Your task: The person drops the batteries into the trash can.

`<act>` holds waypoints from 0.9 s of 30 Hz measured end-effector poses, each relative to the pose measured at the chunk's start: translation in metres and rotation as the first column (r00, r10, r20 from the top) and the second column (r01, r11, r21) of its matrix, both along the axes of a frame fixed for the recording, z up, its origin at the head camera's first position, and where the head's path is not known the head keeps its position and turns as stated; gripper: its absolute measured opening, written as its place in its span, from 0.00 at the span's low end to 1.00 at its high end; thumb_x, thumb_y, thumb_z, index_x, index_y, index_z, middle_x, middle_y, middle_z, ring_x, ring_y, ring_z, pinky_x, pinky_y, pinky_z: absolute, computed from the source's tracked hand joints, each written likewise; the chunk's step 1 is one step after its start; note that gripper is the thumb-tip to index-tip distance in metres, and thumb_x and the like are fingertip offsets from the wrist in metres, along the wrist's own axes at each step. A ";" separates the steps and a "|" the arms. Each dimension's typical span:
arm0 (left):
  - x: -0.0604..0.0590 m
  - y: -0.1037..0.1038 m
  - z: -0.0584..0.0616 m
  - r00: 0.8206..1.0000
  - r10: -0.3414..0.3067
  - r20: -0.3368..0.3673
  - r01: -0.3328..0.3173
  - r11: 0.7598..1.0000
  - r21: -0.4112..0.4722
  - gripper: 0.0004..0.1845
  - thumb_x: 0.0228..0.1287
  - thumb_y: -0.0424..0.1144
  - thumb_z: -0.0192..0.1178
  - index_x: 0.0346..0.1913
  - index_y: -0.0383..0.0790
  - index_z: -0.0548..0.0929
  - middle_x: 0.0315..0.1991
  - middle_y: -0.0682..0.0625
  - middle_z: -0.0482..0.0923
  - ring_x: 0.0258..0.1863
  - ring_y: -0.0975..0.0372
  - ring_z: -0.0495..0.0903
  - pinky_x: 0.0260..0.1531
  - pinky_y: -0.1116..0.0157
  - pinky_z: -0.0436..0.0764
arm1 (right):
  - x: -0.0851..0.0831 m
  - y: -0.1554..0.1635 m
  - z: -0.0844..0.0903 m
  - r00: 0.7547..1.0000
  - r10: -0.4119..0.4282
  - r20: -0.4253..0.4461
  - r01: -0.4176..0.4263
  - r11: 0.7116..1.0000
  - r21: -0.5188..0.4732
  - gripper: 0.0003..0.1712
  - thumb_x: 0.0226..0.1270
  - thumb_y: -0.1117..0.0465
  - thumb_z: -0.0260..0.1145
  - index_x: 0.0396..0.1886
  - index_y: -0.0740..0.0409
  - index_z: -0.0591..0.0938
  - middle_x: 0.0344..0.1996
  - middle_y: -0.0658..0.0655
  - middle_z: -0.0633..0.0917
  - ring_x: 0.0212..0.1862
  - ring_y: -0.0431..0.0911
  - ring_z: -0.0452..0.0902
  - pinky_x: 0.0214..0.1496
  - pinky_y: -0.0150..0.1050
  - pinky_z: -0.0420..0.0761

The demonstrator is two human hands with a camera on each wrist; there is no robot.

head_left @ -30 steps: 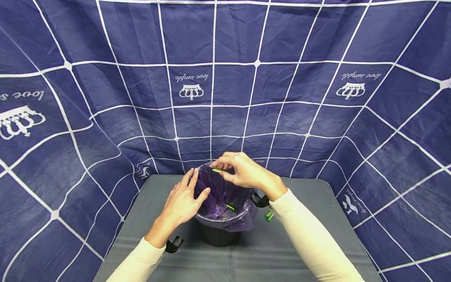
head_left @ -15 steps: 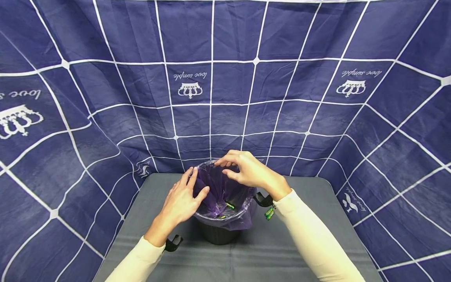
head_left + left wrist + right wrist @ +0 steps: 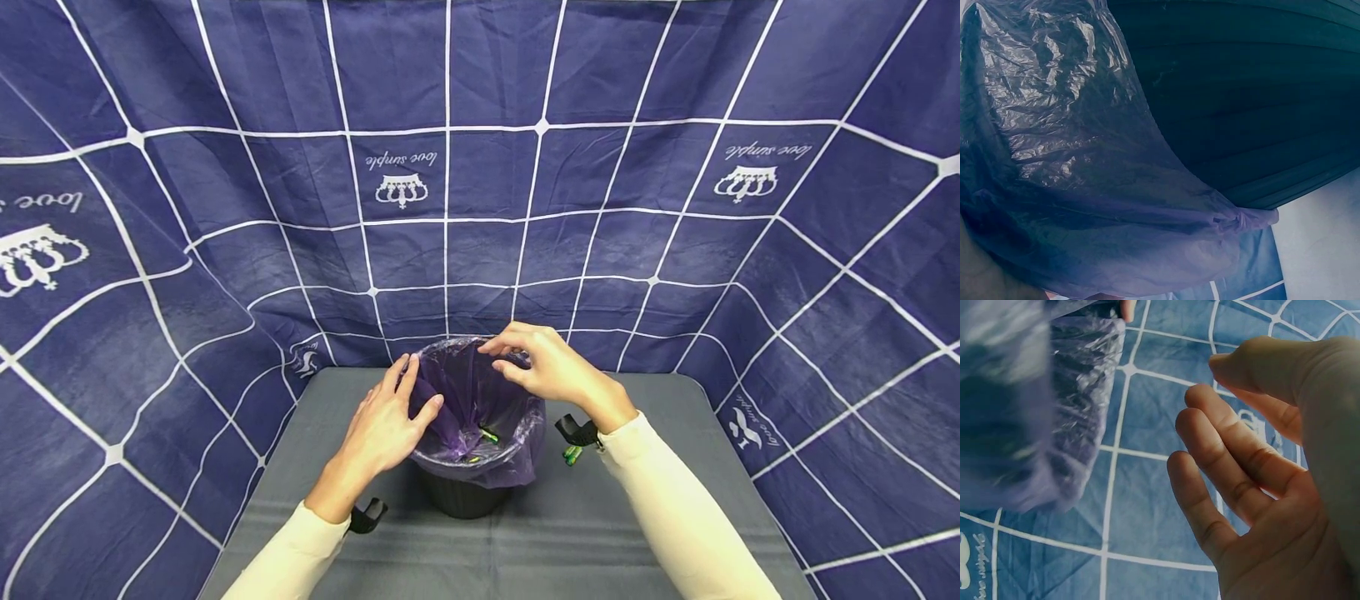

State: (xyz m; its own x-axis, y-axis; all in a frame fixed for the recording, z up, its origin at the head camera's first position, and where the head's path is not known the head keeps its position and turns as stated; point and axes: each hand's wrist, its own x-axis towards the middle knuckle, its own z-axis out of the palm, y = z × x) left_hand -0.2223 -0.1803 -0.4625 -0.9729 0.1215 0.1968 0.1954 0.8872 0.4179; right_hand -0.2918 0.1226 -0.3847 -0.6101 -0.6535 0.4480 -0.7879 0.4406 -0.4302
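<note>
From the head view we see a small black bin [image 3: 465, 498] lined with a purple bag [image 3: 480, 400] at the middle of the grey table [image 3: 660, 417]. Our left hand [image 3: 386, 425] rests on the bag's left rim, fingers straight, thumb inside the edge. Our right hand [image 3: 551, 367] hovers over the far rim, fingers relaxed and holding nothing. Green batteries [image 3: 489, 434] lie inside the bag; more [image 3: 572, 454] lie on the table beside the bin.

The left wrist view shows the bag [image 3: 1085, 187] draped over the ribbed bin wall [image 3: 1254, 100].

The right wrist view shows loosely spread, empty fingers [image 3: 1210, 469] beside the bag [image 3: 1066, 412].
</note>
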 end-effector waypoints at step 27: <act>0.000 -0.001 0.000 1.000 -0.005 -0.004 0.005 1.000 0.018 0.49 0.88 0.67 0.56 0.96 0.41 0.59 0.95 0.38 0.58 0.84 0.27 0.74 0.84 0.26 0.71 | 0.001 0.068 -0.058 0.977 -0.197 0.088 0.206 0.973 -0.108 0.17 0.75 0.70 0.80 0.59 0.53 0.97 0.52 0.51 0.95 0.49 0.45 0.93 0.61 0.48 0.95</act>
